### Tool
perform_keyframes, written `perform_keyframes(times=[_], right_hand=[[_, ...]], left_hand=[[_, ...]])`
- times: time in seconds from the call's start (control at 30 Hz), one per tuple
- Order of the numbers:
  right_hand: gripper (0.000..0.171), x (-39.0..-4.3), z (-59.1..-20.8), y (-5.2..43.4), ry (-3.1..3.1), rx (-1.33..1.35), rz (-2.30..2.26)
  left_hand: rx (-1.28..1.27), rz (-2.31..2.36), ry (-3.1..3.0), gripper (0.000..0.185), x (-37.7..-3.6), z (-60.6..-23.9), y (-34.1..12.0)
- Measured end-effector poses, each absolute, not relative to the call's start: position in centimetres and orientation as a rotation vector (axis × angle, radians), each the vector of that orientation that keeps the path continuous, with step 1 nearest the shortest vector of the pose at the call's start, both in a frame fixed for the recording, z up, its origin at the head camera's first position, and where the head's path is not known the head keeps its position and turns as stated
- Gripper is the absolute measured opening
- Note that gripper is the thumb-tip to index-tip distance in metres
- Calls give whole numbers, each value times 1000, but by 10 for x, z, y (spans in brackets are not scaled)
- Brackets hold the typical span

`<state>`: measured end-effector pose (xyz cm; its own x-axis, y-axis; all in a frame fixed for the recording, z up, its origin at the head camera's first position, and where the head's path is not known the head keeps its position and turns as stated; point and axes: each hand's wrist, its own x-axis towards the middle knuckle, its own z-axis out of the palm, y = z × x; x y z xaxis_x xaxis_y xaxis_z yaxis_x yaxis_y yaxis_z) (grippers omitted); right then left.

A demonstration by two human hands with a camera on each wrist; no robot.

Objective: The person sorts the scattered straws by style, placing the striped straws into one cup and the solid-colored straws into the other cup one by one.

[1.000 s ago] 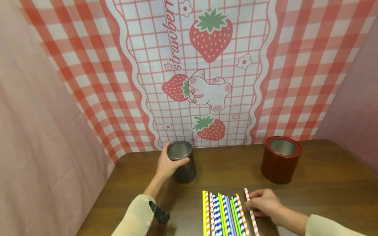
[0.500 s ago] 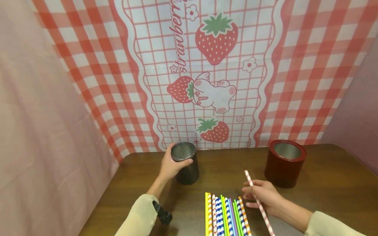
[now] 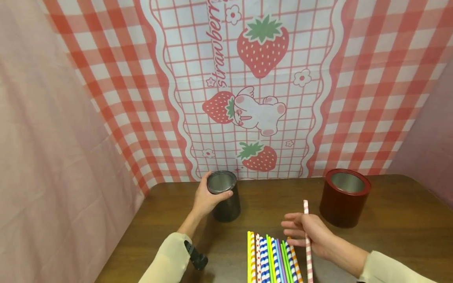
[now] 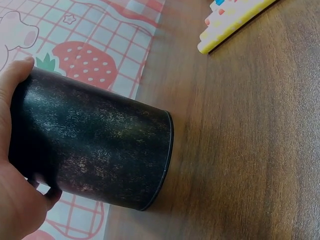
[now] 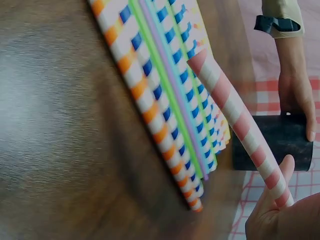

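Pink-and-white striped straw is pinched in the right hand, lifted off the bench and standing near upright, top end up by the red tin, lower end running down past the wrist side of the hand; index and other fingers stretched out left, thumb and fingers closed on the straw. In the right wrist view the same straw crosses diagonally above the row of straws, apart from them, held at the fingertips. Left hand wraps the black tin at its upper wall, thumb on the rim's near side, fingers around the back; left wrist view shows the tin standing on the wood with fingers curled round it. Black tin is open-topped, shiny metal inside, nothing seen in it. Red tin stands upright well apart to the right, near the backdrop, open-topped, silver inside, nothing seen in it either. Row of striped and plain straws lies flat on the bench between the 2 arms, side by side: yellow, orange-white, red-white, blue-white, green, purple. Strawberry-print checked cloth hangs behind the bench. Both sleeves are cream; a black strap sits at the left wrist.
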<state>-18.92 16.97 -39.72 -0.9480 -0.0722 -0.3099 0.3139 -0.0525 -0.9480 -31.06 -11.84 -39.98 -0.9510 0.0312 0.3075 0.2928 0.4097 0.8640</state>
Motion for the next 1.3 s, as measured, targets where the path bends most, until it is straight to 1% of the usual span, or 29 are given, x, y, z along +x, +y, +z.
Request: perform_keyframes(times=[0.27,0.53,0.97,1.3], right_hand=[[49,-205,-374,154,1943,170,-2126],[48,-230,-339,125,1939,40,-2148],[52,-289,-272,84,1909,-55,-2274],[49,-326,-252,54,1894,-65,-2352]], left_hand=[[-298,-1547,-2404,100,-312,-401,-119],[-282,-1542,-2412,100,-313,-402,-122],[-327,-1543,-2429,101,-316,-401,-122],[-349,-1547,-2401,96,-318,-404,-123]])
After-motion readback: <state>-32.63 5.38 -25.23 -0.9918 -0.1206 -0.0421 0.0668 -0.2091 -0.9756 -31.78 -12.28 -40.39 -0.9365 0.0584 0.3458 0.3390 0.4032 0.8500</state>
